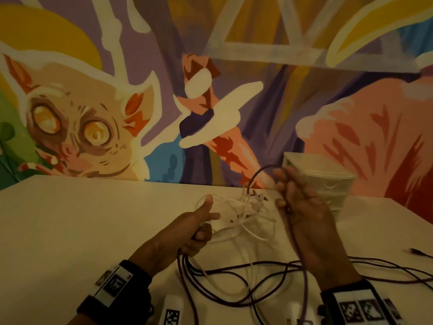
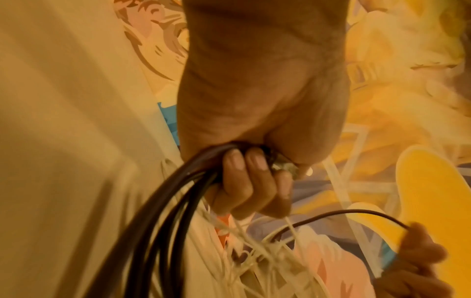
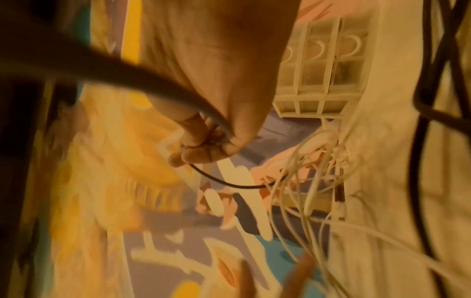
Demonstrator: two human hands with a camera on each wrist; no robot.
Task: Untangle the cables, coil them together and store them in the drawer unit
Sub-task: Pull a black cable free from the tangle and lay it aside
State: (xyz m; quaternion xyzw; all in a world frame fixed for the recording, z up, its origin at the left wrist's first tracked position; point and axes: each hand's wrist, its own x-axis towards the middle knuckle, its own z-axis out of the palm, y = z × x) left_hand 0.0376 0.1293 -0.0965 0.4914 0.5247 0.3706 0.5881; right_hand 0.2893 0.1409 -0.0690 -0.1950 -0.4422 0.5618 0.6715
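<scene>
A tangle of thin white cables (image 1: 243, 214) hangs above the white table (image 1: 82, 221), between my two hands. My left hand (image 1: 199, 227) grips a bunch of dark purple cable loops (image 2: 158, 211) together with white strands, thumb raised. My right hand (image 1: 297, 200) holds one dark purple cable (image 1: 262, 171) that arcs up from the tangle and runs down past my wrist. In the right wrist view the fingers (image 3: 203, 149) curl round that cable (image 3: 229, 182). More dark cable (image 1: 257, 282) lies looped on the table near me. The drawer unit (image 1: 323, 179) stands behind my right hand.
A painted mural wall rises right behind the table. A loose dark cable end (image 1: 419, 252) lies at the table's right edge. White tagged objects (image 1: 172, 310) sit at the near edge between my wrists. The table's left half holds nothing.
</scene>
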